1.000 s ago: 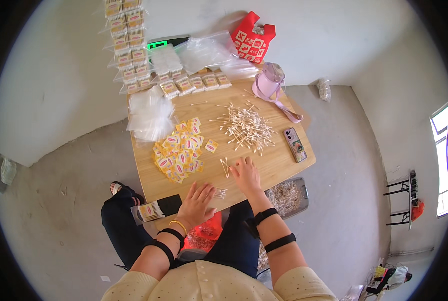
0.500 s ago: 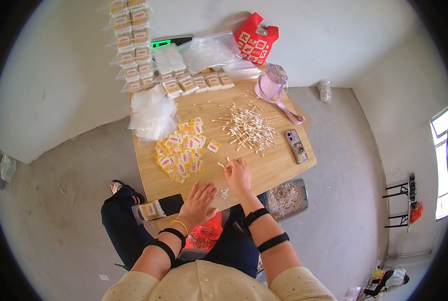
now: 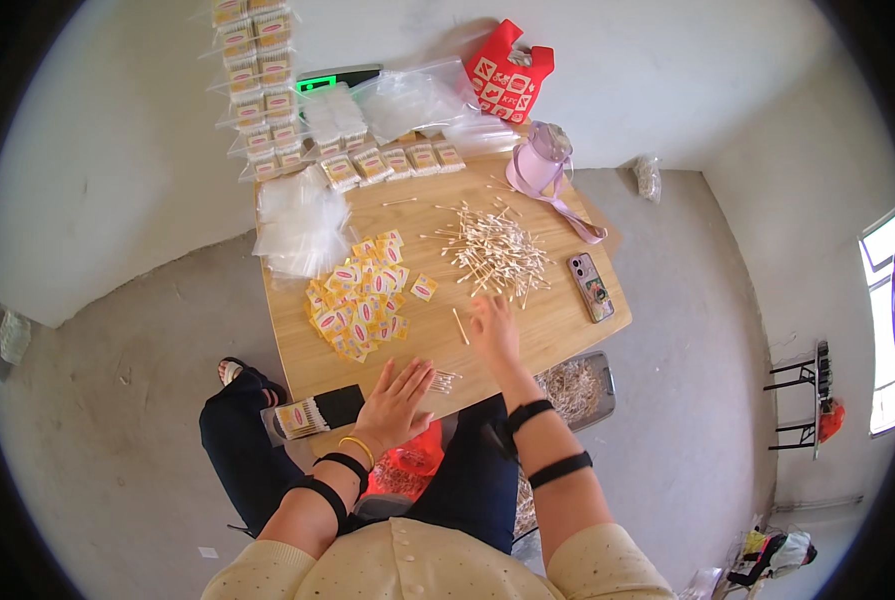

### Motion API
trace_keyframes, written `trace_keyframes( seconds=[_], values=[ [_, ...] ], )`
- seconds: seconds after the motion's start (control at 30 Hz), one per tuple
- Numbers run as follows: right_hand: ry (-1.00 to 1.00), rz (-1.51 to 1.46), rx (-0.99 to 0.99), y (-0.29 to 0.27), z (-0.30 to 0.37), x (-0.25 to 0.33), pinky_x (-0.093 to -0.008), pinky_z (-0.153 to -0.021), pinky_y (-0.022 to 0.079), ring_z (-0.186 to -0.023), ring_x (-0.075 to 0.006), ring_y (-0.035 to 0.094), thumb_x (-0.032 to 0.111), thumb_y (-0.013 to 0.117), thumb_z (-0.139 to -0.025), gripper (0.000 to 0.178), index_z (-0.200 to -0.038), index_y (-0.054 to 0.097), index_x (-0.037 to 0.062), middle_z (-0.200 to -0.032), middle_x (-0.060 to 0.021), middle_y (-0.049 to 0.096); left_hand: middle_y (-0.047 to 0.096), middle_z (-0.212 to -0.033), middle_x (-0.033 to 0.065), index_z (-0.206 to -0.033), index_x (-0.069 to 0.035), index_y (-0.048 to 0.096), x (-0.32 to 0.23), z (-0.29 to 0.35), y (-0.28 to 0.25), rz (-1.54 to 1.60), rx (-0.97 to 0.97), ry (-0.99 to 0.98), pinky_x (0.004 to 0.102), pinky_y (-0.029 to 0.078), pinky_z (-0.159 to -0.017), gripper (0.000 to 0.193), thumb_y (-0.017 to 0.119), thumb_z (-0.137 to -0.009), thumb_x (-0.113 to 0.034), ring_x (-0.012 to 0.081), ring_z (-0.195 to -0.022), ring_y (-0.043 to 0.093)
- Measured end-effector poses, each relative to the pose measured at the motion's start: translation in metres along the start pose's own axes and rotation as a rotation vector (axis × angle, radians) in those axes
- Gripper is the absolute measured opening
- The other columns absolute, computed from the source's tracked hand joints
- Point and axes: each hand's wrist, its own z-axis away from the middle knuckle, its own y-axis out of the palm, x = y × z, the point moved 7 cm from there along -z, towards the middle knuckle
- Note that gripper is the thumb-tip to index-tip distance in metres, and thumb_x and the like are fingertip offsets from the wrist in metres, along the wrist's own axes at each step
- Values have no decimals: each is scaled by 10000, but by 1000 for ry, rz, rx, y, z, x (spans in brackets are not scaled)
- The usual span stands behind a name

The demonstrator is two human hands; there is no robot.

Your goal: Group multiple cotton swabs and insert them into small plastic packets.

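Note:
My left hand lies flat near the table's front edge, fingers stretched out. A small bunch of cotton swabs pokes out beside its fingertips; the hand may cover the rest. My right hand is over the table at the lower edge of a loose pile of cotton swabs. Its fingers are smeared, so what they hold, if anything, cannot be made out. One single cotton swab lies just left of those fingers. Yellow-and-white paper labels are heaped left of the pile.
Clear plastic bags lie at the left edge. Packed swab bundles line the back, by a tall stack. A lilac cup, phone, dark pad and red bag surround the work area. A grey bin holds swabs below.
My right hand has moved away from me and to the right, toward the swab pile. A swab that was near its fingertips now lies apart from it. The left hand stays in place.

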Motion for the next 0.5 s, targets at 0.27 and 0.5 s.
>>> trace_keyframes(
  seconds=[0.27, 0.5],
  values=[
    [-318, 352, 133, 7, -57, 9, -447, -927, 489, -1112, -312, 569, 113, 681, -835, 85, -919, 689, 119, -1083, -97, 592, 351, -1633, 80, -1562, -64, 357, 2, 2, -1, 12, 20, -22, 542, 135, -1277, 768, 589, -935, -441, 246, -1539, 278],
    [-163, 111, 205, 40, -6, 6, -446, -921, 469, -1053, -322, 580, 188, 716, -850, 120, -940, 678, 118, -1042, -101, 600, 346, -1634, 90, -1565, -62, 352, 2, 1, 5, 13, 28, -12, 551, 142, -1269, 785, 594, -926, -450, 252, -1535, 284]
  ],
)
